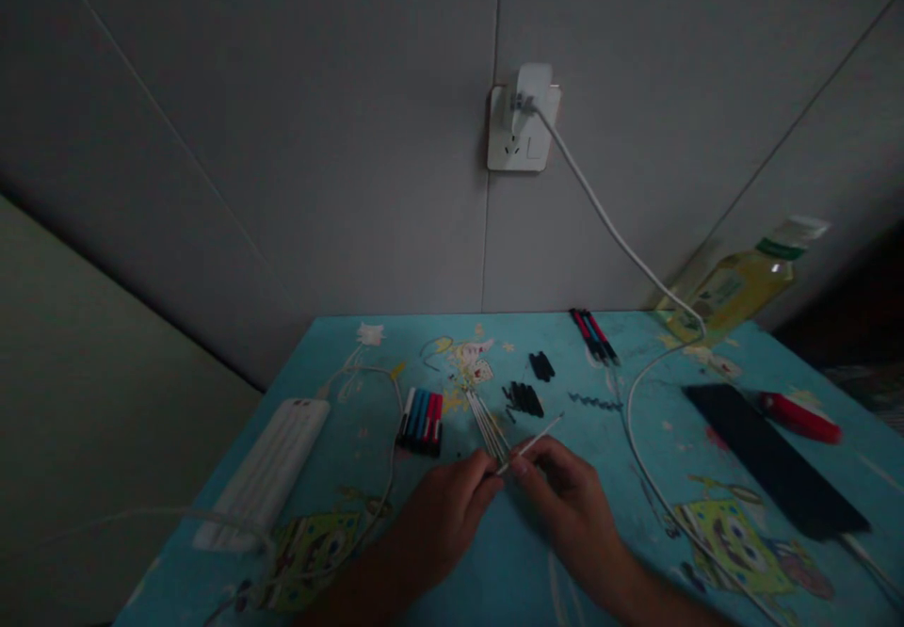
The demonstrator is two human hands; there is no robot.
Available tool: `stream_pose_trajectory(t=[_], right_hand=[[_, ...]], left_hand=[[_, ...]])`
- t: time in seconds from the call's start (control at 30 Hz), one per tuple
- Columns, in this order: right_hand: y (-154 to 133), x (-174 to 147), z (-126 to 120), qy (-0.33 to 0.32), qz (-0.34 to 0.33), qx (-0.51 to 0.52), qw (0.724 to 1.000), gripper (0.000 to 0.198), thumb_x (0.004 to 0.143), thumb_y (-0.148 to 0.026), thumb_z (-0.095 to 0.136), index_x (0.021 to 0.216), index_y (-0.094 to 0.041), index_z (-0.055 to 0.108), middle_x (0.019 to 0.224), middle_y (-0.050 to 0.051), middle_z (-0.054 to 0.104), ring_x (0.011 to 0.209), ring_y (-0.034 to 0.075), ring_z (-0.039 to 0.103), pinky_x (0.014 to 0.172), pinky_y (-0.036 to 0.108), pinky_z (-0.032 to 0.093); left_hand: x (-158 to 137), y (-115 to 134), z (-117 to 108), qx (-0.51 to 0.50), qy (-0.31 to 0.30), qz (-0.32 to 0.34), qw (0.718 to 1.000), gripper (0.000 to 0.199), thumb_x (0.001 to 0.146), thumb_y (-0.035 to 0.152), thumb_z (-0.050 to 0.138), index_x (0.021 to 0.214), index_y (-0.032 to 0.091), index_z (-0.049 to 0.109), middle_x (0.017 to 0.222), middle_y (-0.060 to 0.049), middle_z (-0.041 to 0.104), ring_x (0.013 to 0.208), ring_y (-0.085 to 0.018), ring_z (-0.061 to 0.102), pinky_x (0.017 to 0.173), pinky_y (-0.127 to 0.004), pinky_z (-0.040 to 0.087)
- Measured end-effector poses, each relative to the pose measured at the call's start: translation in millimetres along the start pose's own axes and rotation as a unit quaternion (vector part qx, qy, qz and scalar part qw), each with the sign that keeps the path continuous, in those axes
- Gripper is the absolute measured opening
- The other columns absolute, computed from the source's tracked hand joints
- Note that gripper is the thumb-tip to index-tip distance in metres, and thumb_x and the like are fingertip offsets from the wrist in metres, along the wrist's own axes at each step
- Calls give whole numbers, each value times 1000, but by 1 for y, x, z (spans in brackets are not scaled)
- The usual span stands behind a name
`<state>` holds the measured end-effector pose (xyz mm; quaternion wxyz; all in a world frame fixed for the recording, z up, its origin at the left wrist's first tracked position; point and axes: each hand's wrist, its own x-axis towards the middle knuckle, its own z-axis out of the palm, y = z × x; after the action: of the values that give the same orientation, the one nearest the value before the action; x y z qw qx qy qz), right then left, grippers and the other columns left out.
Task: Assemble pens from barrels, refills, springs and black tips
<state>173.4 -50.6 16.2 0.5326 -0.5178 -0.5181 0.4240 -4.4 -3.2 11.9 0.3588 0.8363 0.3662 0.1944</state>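
My left hand point(458, 505) and my right hand point(565, 505) meet at the table's front middle, fingers pinched on a thin white pen refill point(545, 430). Its free end slants up to the right; the end between my fingertips is partly hidden. Just beyond lie several loose pen refills point(484, 420) side by side. Left of them is a row of pen barrels point(422, 420) in white, blue and red with black lower ends. Small black pen parts point(524, 398) lie behind my right hand, with another black cluster point(541, 366) farther back. Dark springs point(594, 402) form a row to the right.
Whole pens point(593, 335) lie near the wall. A white power strip point(272, 467) sits left, a dark phone-like slab point(773, 458) and a red object point(801, 418) right. A bottle of yellow liquid point(741, 283) stands back right. A white cable point(631, 420) runs from the wall socket point(519, 147).
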Motion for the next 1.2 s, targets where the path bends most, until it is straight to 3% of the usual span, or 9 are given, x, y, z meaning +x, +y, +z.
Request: stream_pose_trajectory(t=[0.1, 0.3, 0.4, 0.53, 0.8, 0.93, 1.0, 1.1, 1.2], right_hand=[[-1, -1, 0, 9, -5, 9, 1000, 15, 94, -34, 61, 90, -21, 66, 81, 1, 66, 79, 17, 60, 75, 27, 47], [-8, -2, 0, -49, -84, -38, 995, 8, 93, -27, 63, 91, -22, 69, 91, 3, 67, 89, 18, 63, 84, 30, 48], [-5, 0, -4, -7, -80, -43, 996, 10, 92, -28, 64, 99, -23, 68, 95, 3, 66, 92, 19, 62, 86, 30, 47], [3, 4, -7, 40, -45, -31, 998, 12, 93, -32, 62, 90, -21, 66, 81, 1, 64, 78, 17, 59, 74, 28, 47], [2, 10, -5, 3, -79, -58, 995, 11, 93, -30, 62, 92, -21, 68, 85, 2, 65, 82, 18, 61, 76, 29, 48], [0, 11, -4, -59, -89, -76, 991, 12, 92, -30, 64, 86, -21, 70, 86, 3, 67, 81, 18, 63, 76, 29, 49], [3, 12, -5, -61, -93, -110, 988, 14, 93, -31, 63, 100, -22, 71, 90, 3, 68, 83, 18, 63, 77, 30, 50], [12, 19, -11, -15, -111, -222, 969, 31, 96, -30, 56, 126, -23, 62, 102, 6, 68, 91, 21, 63, 83, 34, 51], [24, 32, -19, 17, -137, -375, 917, 27, 97, -28, 51, 119, -21, 67, 101, 10, 67, 95, 25, 61, 88, 39, 48]], left_hand=[[-2, -2, 0, 13, -8, 3, 1000, 17, 102, 30, 40, 97, 22, 54, 81, 1, 66, 74, -15, 65, 67, -23, 43], [0, -8, 3, 35, 7, 16, 999, 22, 103, 33, 39, 89, 21, 52, 79, 1, 64, 70, -14, 61, 65, -24, 40], [4, -9, -1, 20, 7, 10, 1000, 23, 103, 31, 38, 89, 20, 53, 82, 0, 65, 74, -15, 62, 68, -24, 42], [6, -6, -6, 25, 4, -6, 1000, 25, 103, 32, 39, 86, 20, 53, 77, 1, 62, 70, -15, 60, 66, -24, 42], [4, -5, -5, 43, -24, 9, 999, 20, 103, 33, 40, 104, 22, 57, 93, -2, 67, 87, -18, 65, 76, -25, 44], [4, -4, -6, 38, -14, -11, 999, 21, 103, 37, 41, 102, 22, 55, 88, -1, 67, 81, -18, 66, 69, -24, 43], [5, -4, -6, 30, -8, -15, 999, 21, 104, 34, 37, 103, 22, 53, 88, -2, 67, 80, -17, 66, 68, -23, 43], [7, -7, -7, 27, 40, -25, 998, 23, 104, 30, 31, 101, 22, 52, 83, -2, 64, 75, -16, 63, 67, -24, 41], [8, -12, -9, 24, 101, -59, 993, 26, 104, 32, 29, 94, 21, 50, 68, 2, 53, 63, -15, 56, 62, -25, 37]])
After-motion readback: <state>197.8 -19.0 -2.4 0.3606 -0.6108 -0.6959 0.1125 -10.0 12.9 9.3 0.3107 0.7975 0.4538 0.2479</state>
